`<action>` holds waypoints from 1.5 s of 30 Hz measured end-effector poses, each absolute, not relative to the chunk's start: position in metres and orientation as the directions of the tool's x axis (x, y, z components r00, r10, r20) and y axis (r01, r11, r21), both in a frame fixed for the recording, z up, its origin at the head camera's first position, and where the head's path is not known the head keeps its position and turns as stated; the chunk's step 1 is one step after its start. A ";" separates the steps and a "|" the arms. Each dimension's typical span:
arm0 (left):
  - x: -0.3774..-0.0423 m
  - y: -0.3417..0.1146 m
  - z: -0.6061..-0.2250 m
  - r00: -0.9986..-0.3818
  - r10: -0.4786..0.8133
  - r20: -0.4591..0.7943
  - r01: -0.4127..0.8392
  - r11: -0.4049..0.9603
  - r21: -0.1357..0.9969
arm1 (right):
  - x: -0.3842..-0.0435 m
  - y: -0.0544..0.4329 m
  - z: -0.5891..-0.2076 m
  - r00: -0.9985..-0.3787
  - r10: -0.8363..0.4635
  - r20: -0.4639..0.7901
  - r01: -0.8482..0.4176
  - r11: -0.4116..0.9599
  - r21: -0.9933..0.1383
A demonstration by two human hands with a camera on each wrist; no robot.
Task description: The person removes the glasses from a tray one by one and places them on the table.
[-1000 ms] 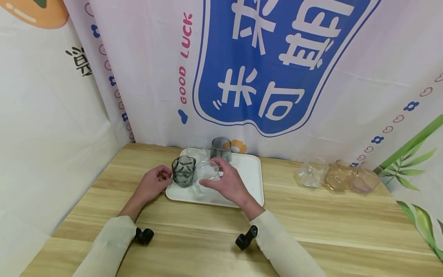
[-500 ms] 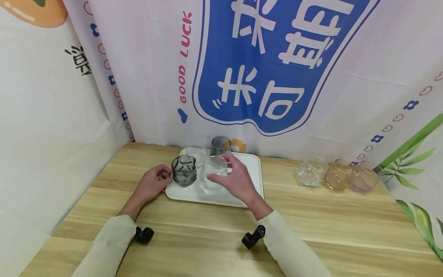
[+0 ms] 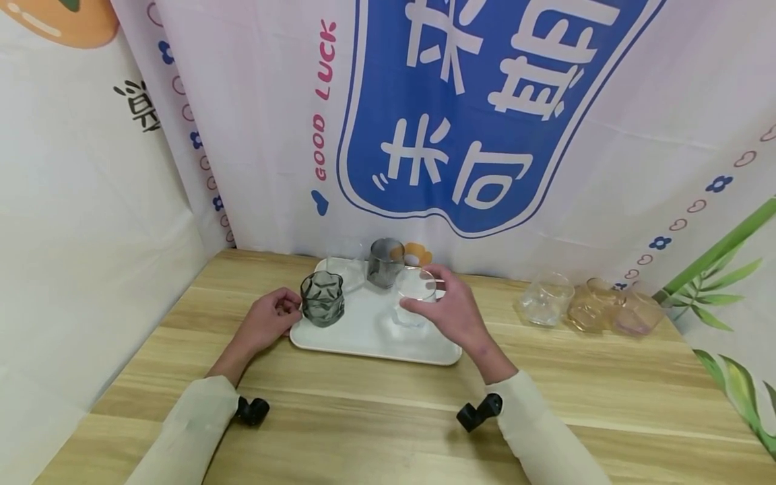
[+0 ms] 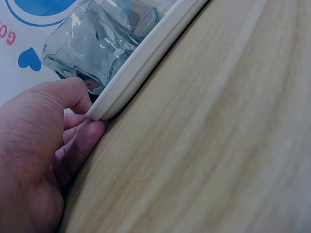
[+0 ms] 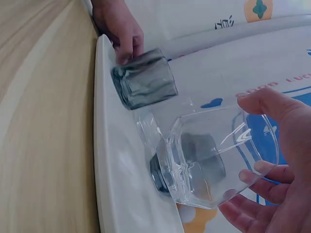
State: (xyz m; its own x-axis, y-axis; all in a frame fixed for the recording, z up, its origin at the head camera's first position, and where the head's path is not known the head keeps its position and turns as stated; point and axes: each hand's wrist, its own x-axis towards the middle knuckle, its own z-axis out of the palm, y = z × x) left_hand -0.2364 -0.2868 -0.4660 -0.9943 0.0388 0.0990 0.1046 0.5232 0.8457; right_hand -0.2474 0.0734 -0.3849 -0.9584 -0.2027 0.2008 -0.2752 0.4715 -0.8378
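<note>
My right hand [image 3: 457, 306] holds a clear drinking glass [image 5: 214, 150] between thumb and fingers, over the right part of a white tray [image 3: 358, 330]. Whether its base touches the tray, I cannot tell. At the tray's left edge my left hand [image 3: 273, 315] pinches the rim, as the left wrist view shows. Just beside those fingers stands a grey, wavy-sided glass [image 3: 323, 306], upright on the tray. Behind it is a faint clear glass [image 3: 347, 266], and right of that a smooth dark grey glass [image 3: 385, 264].
Off to the right on the wooden table [image 3: 339, 417] stand a clear glass [image 3: 545, 303], an amber glass [image 3: 591, 310] and a pinkish glass [image 3: 638, 313], close together. A printed cloth [image 3: 273, 135] hangs right behind the table's back edge.
My right hand has moved the clear glass rightward across the tray, away from the wavy grey glass. The dark glass behind shows more fully. My left hand has stayed at the tray's edge.
</note>
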 end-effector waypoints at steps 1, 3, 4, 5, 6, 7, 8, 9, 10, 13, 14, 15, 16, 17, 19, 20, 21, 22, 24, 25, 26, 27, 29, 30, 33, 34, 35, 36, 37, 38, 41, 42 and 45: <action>-0.236 -0.287 -0.466 -0.995 0.038 0.096 0.102 0.523 0.846 | -0.248 0.077 -0.385 -0.960 -0.198 0.199 -0.271 0.478 -0.835; -0.237 -0.287 -0.467 -0.995 0.035 0.092 0.096 0.523 0.847 | -0.249 0.084 -0.384 -0.963 -0.187 0.193 -0.262 0.496 -0.828; -0.237 -0.287 -0.468 -0.995 0.035 0.090 0.095 0.523 0.847 | -0.250 0.088 -0.383 -0.966 -0.177 0.186 -0.252 0.507 -0.824; -0.237 -0.287 -0.468 -0.996 0.034 0.088 0.093 0.523 0.847 | -0.250 0.091 -0.383 -0.969 -0.169 0.180 -0.242 0.518 -0.821; -0.237 -0.287 -0.468 -0.996 0.035 0.087 0.092 0.522 0.848 | -0.251 0.095 -0.382 -0.972 -0.161 0.173 -0.233 0.528 -0.817; -0.237 -0.286 -0.469 -0.996 0.033 0.086 0.091 0.522 0.848 | -0.251 0.099 -0.382 -0.974 -0.154 0.168 -0.225 0.539 -0.812; -0.237 -0.286 -0.469 -0.996 0.033 0.087 0.091 0.521 0.849 | -0.252 0.103 -0.381 -0.975 -0.147 0.164 -0.218 0.549 -0.807; -0.237 -0.286 -0.469 -0.996 0.032 0.087 0.091 0.521 0.849 | -0.253 0.107 -0.380 -0.977 -0.143 0.159 -0.213 0.557 -0.803; -0.237 -0.286 -0.469 -0.996 0.032 0.089 0.093 0.521 0.849 | -0.254 0.111 -0.379 -0.977 -0.139 0.160 -0.211 0.566 -0.796; -0.238 -0.286 -0.469 -0.996 0.028 0.089 0.091 0.520 0.849 | -0.258 0.123 -0.376 -0.977 -0.129 0.173 -0.215 0.579 -0.786; -0.238 -0.286 -0.469 -0.996 0.027 0.089 0.090 0.520 0.849 | -0.259 0.127 -0.375 -0.976 -0.125 0.176 -0.216 0.581 -0.785; -0.238 -0.286 -0.469 -0.996 0.026 0.088 0.088 0.521 0.849 | -0.260 0.131 -0.373 -0.976 -0.122 0.180 -0.217 0.584 -0.782; -0.238 -0.286 -0.469 -0.996 0.024 0.087 0.087 0.521 0.849 | -0.261 0.134 -0.373 -0.976 -0.115 0.182 -0.215 0.587 -0.780; -0.238 -0.286 -0.468 -0.996 0.022 0.085 0.084 0.521 0.850 | -0.262 0.137 -0.372 -0.977 -0.110 0.182 -0.211 0.589 -0.780; -0.238 -0.286 -0.468 -0.996 0.022 0.087 0.086 0.523 0.848 | -0.263 0.142 -0.372 -0.979 -0.101 0.178 -0.202 0.596 -0.777; -0.238 -0.286 -0.468 -0.996 0.021 0.087 0.085 0.524 0.848 | -0.264 0.145 -0.372 -0.979 -0.097 0.178 -0.200 0.601 -0.774; -0.238 -0.286 -0.468 -0.996 0.019 0.087 0.084 0.523 0.848 | -0.265 0.148 -0.373 -0.980 -0.094 0.177 -0.198 0.604 -0.772; -0.237 -0.286 -0.468 -0.996 0.021 0.087 0.085 0.524 0.847 | -0.266 0.151 -0.374 -0.981 -0.089 0.174 -0.192 0.607 -0.771; -0.237 -0.286 -0.469 -0.996 0.021 0.087 0.085 0.525 0.847 | -0.267 0.156 -0.375 -0.982 -0.081 0.172 -0.185 0.616 -0.766; -0.237 -0.286 -0.469 -0.996 0.016 0.084 0.080 0.523 0.849 | -0.268 0.159 -0.376 -0.982 -0.077 0.172 -0.182 0.621 -0.762; -0.237 -0.287 -0.469 -0.996 0.017 0.083 0.079 0.523 0.849 | -0.269 0.162 -0.377 -0.982 -0.072 0.172 -0.179 0.627 -0.758; -0.237 -0.287 -0.469 -0.996 0.016 0.082 0.079 0.523 0.849 | -0.269 0.165 -0.378 -0.983 -0.067 0.172 -0.175 0.632 -0.755; -0.237 -0.287 -0.469 -0.996 0.018 0.083 0.081 0.522 0.849 | -0.270 0.171 -0.379 -0.982 -0.060 0.177 -0.174 0.643 -0.746; -0.237 -0.287 -0.469 -0.997 0.017 0.081 0.078 0.521 0.850 | -0.270 0.174 -0.380 -0.982 -0.059 0.179 -0.174 0.649 -0.741; -0.237 -0.287 -0.469 -0.997 0.017 0.079 0.076 0.523 0.849 | -0.271 0.182 -0.381 -0.981 -0.056 0.185 -0.176 0.659 -0.732; -0.237 -0.287 -0.469 -0.997 0.019 0.078 0.076 0.523 0.849 | -0.272 0.185 -0.382 -0.981 -0.056 0.185 -0.176 0.660 -0.731; -0.237 -0.286 -0.468 -0.997 0.015 0.076 0.072 0.522 0.850 | -0.272 0.187 -0.383 -0.982 -0.056 0.183 -0.174 0.663 -0.728; -0.237 -0.287 -0.468 -0.997 0.014 0.077 0.073 0.524 0.849 | -0.273 0.189 -0.383 -0.982 -0.055 0.180 -0.171 0.664 -0.728; -0.237 -0.287 -0.468 -0.997 0.015 0.077 0.073 0.524 0.849 | -0.273 0.191 -0.384 -0.982 -0.052 0.180 -0.168 0.667 -0.726; -0.236 -0.286 -0.468 -0.997 0.016 0.078 0.075 0.525 0.848 | -0.274 0.193 -0.385 -0.983 -0.050 0.177 -0.165 0.670 -0.724; -0.236 -0.286 -0.467 -0.997 0.014 0.077 0.073 0.525 0.848 | -0.275 0.197 -0.386 -0.983 -0.048 0.177 -0.161 0.686 -0.709; -0.236 -0.286 -0.467 -0.997 0.013 0.077 0.073 0.526 0.847 | -0.275 0.198 -0.386 -0.983 -0.047 0.180 -0.162 0.693 -0.703; -0.236 -0.286 -0.467 -0.997 0.013 0.080 0.074 0.528 0.846 | -0.276 0.200 -0.387 -0.982 -0.048 0.183 -0.163 0.707 -0.688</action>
State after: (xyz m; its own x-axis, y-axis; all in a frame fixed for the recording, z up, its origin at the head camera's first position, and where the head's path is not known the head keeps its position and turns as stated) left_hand -0.2359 -0.2858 -0.4672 -0.9967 0.0125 0.0799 0.0745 0.5279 0.8460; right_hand -0.2760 0.2004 -0.3865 -0.9819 -0.0479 0.1832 -0.1628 0.7070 -0.6882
